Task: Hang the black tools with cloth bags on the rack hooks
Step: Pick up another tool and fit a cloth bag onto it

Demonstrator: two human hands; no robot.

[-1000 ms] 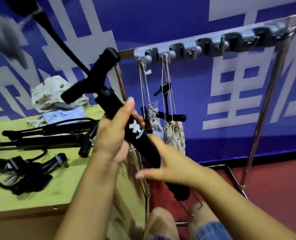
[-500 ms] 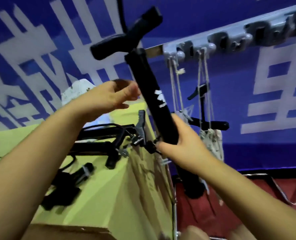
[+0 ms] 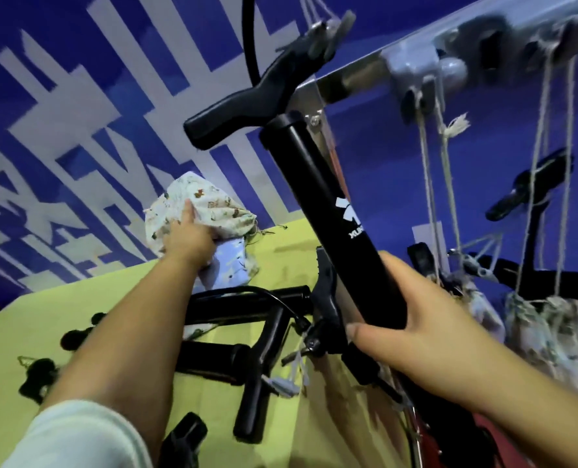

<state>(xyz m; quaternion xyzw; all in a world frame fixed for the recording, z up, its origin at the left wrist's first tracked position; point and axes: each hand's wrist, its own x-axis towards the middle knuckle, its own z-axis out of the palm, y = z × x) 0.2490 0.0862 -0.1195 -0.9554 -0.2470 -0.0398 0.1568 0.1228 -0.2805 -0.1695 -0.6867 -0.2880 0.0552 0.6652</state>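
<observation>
Right hand (image 3: 412,327) fingers grip the pump (image 3: 340,214), long axis tilted up-left. Left hand (image 3: 187,239) rests open-fingered on a bag (image 3: 213,206), far-left on the worktop (image 3: 78,309).

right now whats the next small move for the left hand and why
Probably close the left hand on the printed cloth bag and bring it to the pump. The right hand holds a bare black pump, while those on the rack hooks hang by bag strings.
</observation>
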